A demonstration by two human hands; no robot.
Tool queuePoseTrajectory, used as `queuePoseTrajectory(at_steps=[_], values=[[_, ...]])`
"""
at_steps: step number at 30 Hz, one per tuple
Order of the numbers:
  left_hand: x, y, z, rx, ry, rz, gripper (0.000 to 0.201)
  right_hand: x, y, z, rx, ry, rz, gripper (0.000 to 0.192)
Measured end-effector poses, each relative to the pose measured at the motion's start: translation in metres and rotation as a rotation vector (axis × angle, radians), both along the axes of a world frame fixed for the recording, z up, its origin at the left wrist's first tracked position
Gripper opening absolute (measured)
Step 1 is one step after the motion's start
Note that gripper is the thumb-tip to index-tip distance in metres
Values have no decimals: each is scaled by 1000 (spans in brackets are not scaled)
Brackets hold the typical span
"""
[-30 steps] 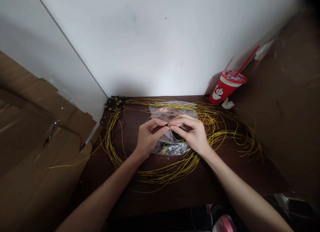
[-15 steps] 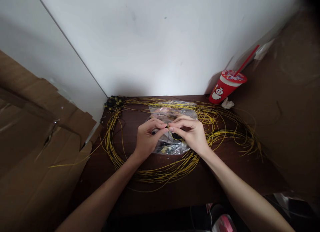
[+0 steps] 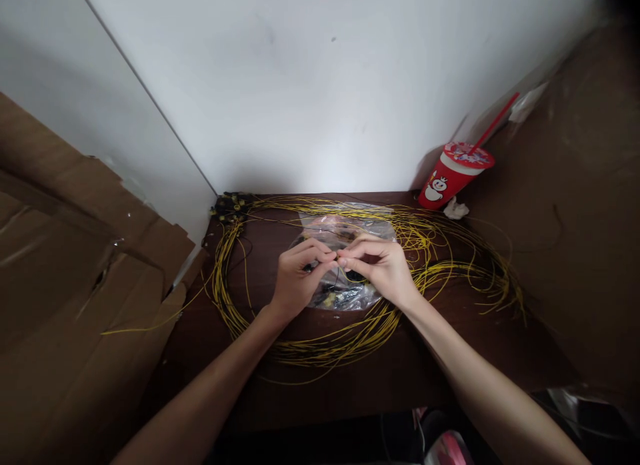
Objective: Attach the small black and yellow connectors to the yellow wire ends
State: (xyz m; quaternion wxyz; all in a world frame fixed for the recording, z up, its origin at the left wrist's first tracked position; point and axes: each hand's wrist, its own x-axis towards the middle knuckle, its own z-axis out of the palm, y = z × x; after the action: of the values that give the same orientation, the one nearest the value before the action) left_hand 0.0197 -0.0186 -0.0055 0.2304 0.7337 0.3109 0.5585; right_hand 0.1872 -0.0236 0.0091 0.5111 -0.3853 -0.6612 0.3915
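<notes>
My left hand (image 3: 299, 280) and my right hand (image 3: 381, 268) meet fingertip to fingertip above a clear plastic bag (image 3: 345, 295) of small dark and yellow parts. Both pinch a tiny piece on a thin yellow wire between thumb and forefinger; the piece itself is too small to make out. A big loose coil of yellow wire (image 3: 330, 348) rings the hands on the dark brown table (image 3: 380, 385). A cluster of black and yellow connectors (image 3: 229, 206) lies at the coil's far left end.
A red paper cup (image 3: 449, 178) with a red straw stands at the back right by the white wall, a crumpled white scrap (image 3: 455, 209) beside it. Flattened cardboard (image 3: 75, 265) leans along the left side. A brown panel (image 3: 575, 205) closes the right.
The two hands have drawn slightly closer together and the fingers have curled tighter on the small piece. The coil, bag and cup have not moved.
</notes>
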Motion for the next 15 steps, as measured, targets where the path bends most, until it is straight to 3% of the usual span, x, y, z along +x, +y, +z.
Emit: queuePoseTrajectory(at_steps=[8, 13, 15], values=[[0, 1, -3, 30, 44, 6, 12, 1, 3, -2, -62, -13, 21, 10], [1, 3, -7, -136, 17, 25, 3, -1, 5, -4, -138, 76, 14, 13], [1, 4, -8, -195, 10, 11, 12, 0, 6, -4, -168, 121, 11, 18]])
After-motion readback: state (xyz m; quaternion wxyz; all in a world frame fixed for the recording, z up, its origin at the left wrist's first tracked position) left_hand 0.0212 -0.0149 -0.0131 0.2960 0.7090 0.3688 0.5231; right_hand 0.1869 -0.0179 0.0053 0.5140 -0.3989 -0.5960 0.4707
